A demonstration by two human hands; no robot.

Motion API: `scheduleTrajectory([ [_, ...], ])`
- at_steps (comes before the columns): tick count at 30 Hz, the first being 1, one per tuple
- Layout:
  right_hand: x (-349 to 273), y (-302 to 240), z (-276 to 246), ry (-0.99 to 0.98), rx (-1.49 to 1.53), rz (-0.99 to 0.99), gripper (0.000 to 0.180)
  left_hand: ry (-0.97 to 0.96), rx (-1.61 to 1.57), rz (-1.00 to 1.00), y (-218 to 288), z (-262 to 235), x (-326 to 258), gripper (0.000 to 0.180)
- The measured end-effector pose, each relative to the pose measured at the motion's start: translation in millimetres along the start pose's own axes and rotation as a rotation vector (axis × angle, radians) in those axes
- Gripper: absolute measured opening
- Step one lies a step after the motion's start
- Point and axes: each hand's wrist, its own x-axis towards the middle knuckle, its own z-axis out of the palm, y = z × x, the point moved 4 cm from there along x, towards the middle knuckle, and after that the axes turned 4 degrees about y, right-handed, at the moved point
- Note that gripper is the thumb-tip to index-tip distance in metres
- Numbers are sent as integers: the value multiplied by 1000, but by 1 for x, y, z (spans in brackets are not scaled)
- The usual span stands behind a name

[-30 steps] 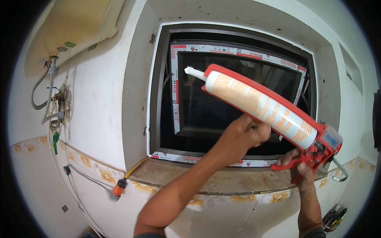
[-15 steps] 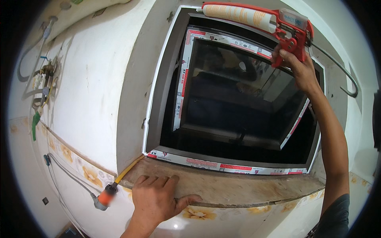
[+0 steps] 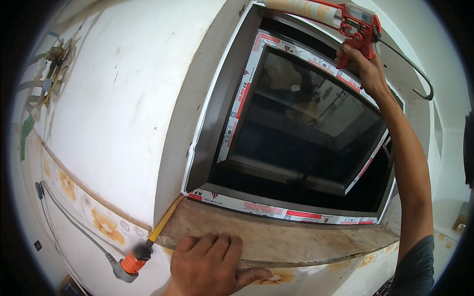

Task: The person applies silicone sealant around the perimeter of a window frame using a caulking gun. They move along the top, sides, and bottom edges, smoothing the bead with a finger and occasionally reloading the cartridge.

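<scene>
The white wall (image 3: 123, 113) fills the left half of the view and bends away toward the rim, where the pipe fittings (image 3: 47, 74) at its upper left are small and hard to make out. The window frame (image 3: 237, 103), edged in printed protective tape, sits deep in its recess; the glass is dark and shows only dim reflections. Its upper right corner is hidden behind the right hand and forearm. The rough sill (image 3: 296, 239) runs along the bottom of the recess, with bare surface open to the right of the left hand.

The caulking gun (image 3: 345, 17) is up at the top edge of the recess, pointing left; its tube is cut off by the top of the picture, so the nozzle cannot be seen. It has a red metal body, a pale cartridge and a thin hooked rod trailing to the right. The right hand (image 3: 365, 69) is clamped around its grip and trigger. The left hand (image 3: 210, 261) lies flat on the sill's front edge, fingers together and gripping nothing. Just left of it, a yellow cable (image 3: 165, 222) leads to an orange connector (image 3: 133, 261), slightly blurred.
</scene>
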Motion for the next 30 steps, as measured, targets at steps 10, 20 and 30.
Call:
scheduleTrajectory([
  [10, 17, 5, 5, -6, -74, -18, 48, 90, -63, 39, -4, -3, 1, 69],
  [20, 23, -2, 9, -28, -110, -24, 48, 103, -41, 68, -5, -3, -2, 68],
  [30, 30, 1, 13, -35, -80, -21, 49, 102, -53, 63, -6, -1, -4, 68],
])
